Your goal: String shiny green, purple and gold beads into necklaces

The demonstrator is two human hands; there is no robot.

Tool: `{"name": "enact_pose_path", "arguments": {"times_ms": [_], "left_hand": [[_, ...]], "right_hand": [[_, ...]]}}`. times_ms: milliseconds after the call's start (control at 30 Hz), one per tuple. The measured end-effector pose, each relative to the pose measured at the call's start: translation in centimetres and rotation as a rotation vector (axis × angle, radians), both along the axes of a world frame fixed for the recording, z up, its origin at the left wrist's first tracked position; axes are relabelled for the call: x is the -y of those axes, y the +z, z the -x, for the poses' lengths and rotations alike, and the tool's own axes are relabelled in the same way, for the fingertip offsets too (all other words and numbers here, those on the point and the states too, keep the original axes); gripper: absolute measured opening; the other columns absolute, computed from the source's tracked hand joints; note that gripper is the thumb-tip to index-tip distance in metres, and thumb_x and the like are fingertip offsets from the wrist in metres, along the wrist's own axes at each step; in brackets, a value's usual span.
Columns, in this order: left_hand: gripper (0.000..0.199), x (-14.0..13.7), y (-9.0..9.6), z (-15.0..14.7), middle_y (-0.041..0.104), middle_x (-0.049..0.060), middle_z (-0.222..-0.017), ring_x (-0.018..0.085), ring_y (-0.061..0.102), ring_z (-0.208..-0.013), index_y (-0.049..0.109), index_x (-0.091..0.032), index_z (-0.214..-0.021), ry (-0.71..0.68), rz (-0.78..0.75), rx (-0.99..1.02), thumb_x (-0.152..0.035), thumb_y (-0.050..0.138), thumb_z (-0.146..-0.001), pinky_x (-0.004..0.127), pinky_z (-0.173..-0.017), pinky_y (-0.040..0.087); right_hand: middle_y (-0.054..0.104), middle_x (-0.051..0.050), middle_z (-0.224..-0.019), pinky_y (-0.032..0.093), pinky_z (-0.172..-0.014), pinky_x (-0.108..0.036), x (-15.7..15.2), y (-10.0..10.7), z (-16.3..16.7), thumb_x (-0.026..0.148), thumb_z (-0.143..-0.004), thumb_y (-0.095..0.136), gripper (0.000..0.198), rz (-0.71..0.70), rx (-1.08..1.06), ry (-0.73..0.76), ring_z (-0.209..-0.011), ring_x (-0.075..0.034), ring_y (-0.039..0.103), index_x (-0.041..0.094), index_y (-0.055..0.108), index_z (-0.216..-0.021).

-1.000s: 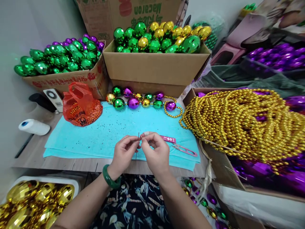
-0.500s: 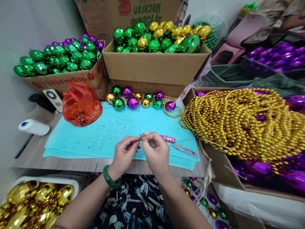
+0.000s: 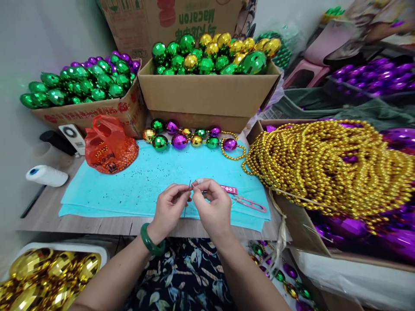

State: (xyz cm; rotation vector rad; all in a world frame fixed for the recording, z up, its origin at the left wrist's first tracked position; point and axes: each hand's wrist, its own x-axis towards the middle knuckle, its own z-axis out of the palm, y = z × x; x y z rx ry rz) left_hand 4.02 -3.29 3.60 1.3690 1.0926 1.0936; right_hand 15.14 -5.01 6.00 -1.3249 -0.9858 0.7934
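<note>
The surface is carrying a turquoise towel, probably for cushioning. Above it, the left hand is pinching a thin needle-like piece nearly upright; the right hand is gripping a pale strand alongside, likely for precision.

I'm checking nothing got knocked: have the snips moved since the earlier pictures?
No. The snips lie in the same place on the towel, near its right edge.

L hand pinches a thin, dark needle-like stick, R hand close beside, grip unclear; both over black-specked turquoise cloth, nr pink-handled metal snips!
</note>
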Motion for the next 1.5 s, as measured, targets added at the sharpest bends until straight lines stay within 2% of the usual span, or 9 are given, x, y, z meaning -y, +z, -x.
{"name": "enact_pose_path", "arguments": {"times_ms": [567, 800, 1300, 1500], "left_hand": [[0.013, 0.24, 0.15, -0.08, 0.065, 0.004, -0.082, 0.012, 0.060, -0.070, 0.071, -0.018, -0.087, -0.009, -0.097, -0.069, -0.025, 0.060, -0.084, 0.021, -0.062, 0.050], [0.015, 0.36, 0.17, -0.11, 0.063, 0.004, -0.081, 0.011, 0.059, -0.066, 0.070, -0.016, -0.087, 0.005, 0.009, 0.009, -0.028, 0.062, -0.082, 0.021, -0.058, 0.051], [0.014, 0.47, -0.14, 0.03, 0.063, 0.004, -0.078, 0.011, 0.058, -0.067, 0.071, -0.018, -0.088, -0.008, -0.094, -0.100, -0.026, 0.060, -0.084, 0.022, -0.061, 0.049], [0.014, 0.51, -0.44, 0.01, 0.063, 0.004, -0.081, 0.011, 0.060, -0.066, 0.070, -0.016, -0.086, 0.003, 0.026, 0.005, -0.027, 0.063, -0.082, 0.021, -0.058, 0.051]], "right_hand": [[0.063, -0.005, -0.079, 0.053, -0.063, -0.028, 0.15, -0.05, -0.19, 0.019, -0.071, 0.056, 0.007, -0.003, 0.012, -0.004, -0.077, -0.017, 0.061, 0.019, 0.057, -0.064], [0.063, -0.005, -0.081, 0.054, -0.061, -0.027, 0.31, -0.17, -0.20, 0.018, -0.071, 0.056, 0.005, -0.015, -0.010, 0.004, -0.076, -0.017, 0.062, 0.019, 0.056, -0.066], [0.063, -0.005, -0.080, 0.052, -0.063, -0.028, 0.36, -0.45, -0.18, 0.017, -0.071, 0.055, 0.006, -0.005, 0.019, 0.000, -0.078, -0.017, 0.062, 0.019, 0.055, -0.065], [0.062, -0.005, -0.082, 0.053, -0.063, -0.028, 0.51, -0.93, -0.07, 0.016, -0.073, 0.054, 0.006, -0.015, 0.020, 0.009, -0.079, -0.017, 0.062, 0.019, 0.055, -0.067]]}}
